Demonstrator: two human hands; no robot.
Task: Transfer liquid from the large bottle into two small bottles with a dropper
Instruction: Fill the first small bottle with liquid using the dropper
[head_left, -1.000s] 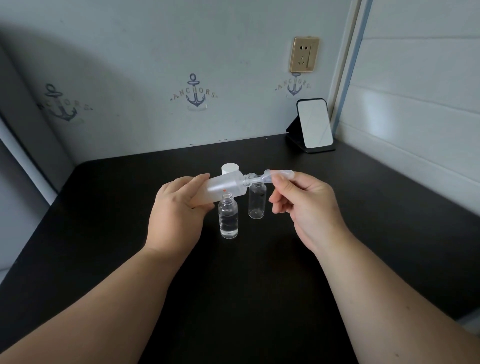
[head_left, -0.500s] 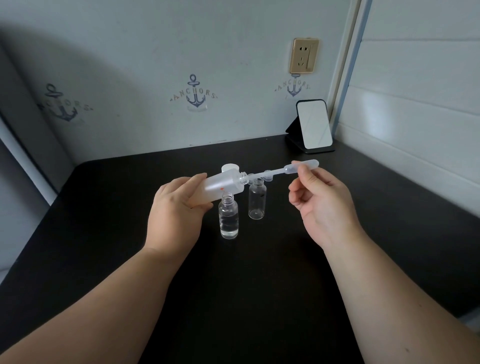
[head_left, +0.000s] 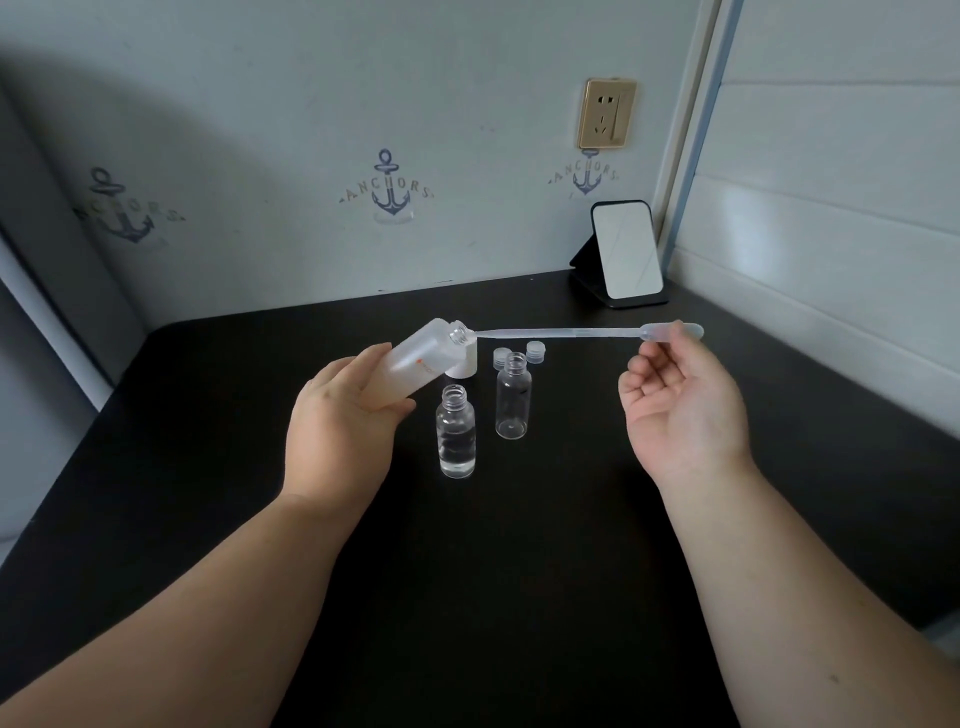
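Two hands up: left hand (head_left: 345, 431) grips frosted large bottle (head_left: 415, 364), tilted, mouth toward 2 o'clock; right hand (head_left: 680, 405) pinches dropper (head_left: 571, 332) bulb, tip at mouth. Small bottles on surface (head_left: 519, 571): nearer bottle (head_left: 456, 439) part-filled, farther bottle (head_left: 513, 397) at 1 o'clock, looks empty.

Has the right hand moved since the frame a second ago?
Yes. The right hand has drawn rightward, away from the standing empty small bottle, pulling the dropper almost out of the large bottle.
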